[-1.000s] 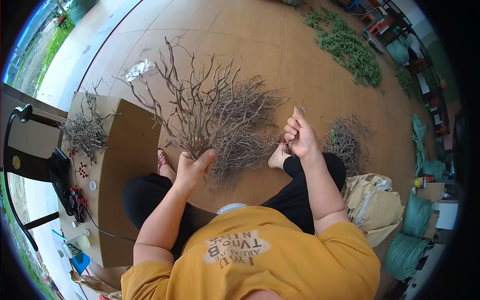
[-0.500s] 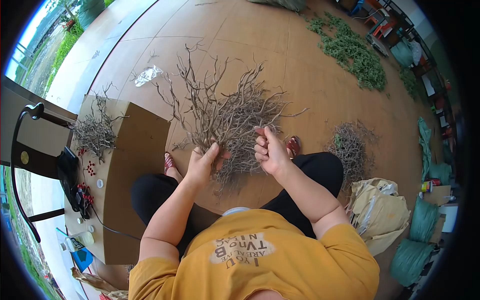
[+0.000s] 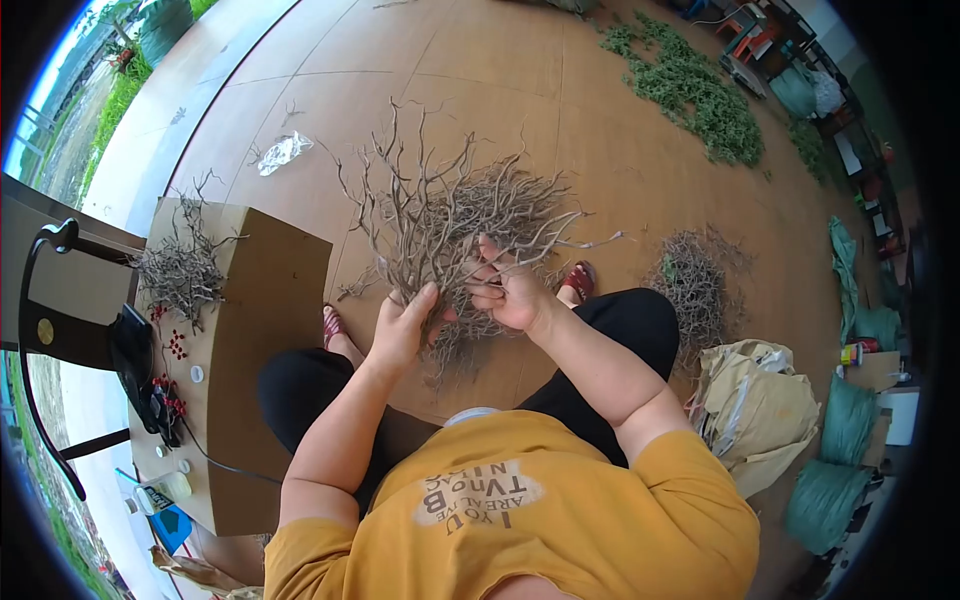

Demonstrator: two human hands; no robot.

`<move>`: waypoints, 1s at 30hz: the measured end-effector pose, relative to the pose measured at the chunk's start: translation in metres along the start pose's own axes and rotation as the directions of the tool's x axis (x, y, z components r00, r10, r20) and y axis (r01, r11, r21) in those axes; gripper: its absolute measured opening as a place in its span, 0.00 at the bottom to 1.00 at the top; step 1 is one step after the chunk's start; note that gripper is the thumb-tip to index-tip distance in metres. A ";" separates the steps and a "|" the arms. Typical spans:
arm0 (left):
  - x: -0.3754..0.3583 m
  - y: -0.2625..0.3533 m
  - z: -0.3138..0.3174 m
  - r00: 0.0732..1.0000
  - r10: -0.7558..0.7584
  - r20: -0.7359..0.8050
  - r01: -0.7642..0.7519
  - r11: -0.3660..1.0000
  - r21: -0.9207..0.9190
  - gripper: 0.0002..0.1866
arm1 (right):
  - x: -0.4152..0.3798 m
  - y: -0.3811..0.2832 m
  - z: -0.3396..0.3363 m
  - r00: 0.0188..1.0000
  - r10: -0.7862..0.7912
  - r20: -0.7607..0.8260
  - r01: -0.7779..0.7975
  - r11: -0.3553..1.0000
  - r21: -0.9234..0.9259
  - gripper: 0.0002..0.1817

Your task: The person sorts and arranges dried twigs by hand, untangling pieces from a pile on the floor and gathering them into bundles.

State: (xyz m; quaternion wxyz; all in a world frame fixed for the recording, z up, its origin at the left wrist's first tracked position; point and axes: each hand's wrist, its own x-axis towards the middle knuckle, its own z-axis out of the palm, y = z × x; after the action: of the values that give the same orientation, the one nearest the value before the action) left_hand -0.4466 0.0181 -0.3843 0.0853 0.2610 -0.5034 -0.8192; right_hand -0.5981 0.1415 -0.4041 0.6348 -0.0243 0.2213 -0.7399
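Note:
I sit on the floor and hold a bunch of dry, grey-brown branched twigs upright in front of me. My left hand is closed around the bunch's stems at the bottom. My right hand has come in against the bunch from the right, its fingers curled among the twigs beside the left hand. Behind the bunch a larger heap of the same dry twigs lies on the brown floor.
A low wooden table stands at my left with a small pile of twigs, red berries, a black tool with a cord and a bottle. Another twig pile, green foliage, paper and green sacks lie at right.
My right hand has moved left from beside my knee to the bunch and now grips into its twigs. The left hand stays on the stems.

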 end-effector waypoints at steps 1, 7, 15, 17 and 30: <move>0.000 -0.001 0.005 0.998 0.035 -0.052 -0.036 0.999 -0.019 0.14 | 0.000 0.001 0.000 1.000 0.005 -0.018 -0.005 1.000 0.028 0.14; -0.003 -0.002 -0.007 0.992 0.113 -0.048 -0.113 0.994 -0.010 0.15 | -0.006 0.006 0.012 0.996 -0.058 -0.069 0.054 0.997 -0.051 0.12; -0.008 0.004 -0.005 0.992 0.128 -0.012 -0.128 0.992 -0.011 0.15 | -0.006 0.008 0.004 0.992 -0.037 -0.122 0.043 0.998 0.049 0.05; -0.013 0.017 -0.003 0.988 0.132 -0.077 -0.135 0.990 -0.038 0.14 | -0.004 0.002 0.017 0.983 0.008 -0.184 -0.017 0.999 -0.047 0.04; -0.042 0.229 -0.255 0.134 0.947 -0.293 0.241 0.255 0.936 0.27 | -0.001 -0.006 0.012 0.930 -0.056 -0.363 0.024 0.995 -0.092 0.07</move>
State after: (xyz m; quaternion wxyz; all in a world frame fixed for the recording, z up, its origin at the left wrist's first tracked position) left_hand -0.3086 -0.2734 -0.2618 0.4645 0.4941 -0.7349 -0.0099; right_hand -0.5995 0.1389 -0.3907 0.5658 0.0817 0.3666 -0.7340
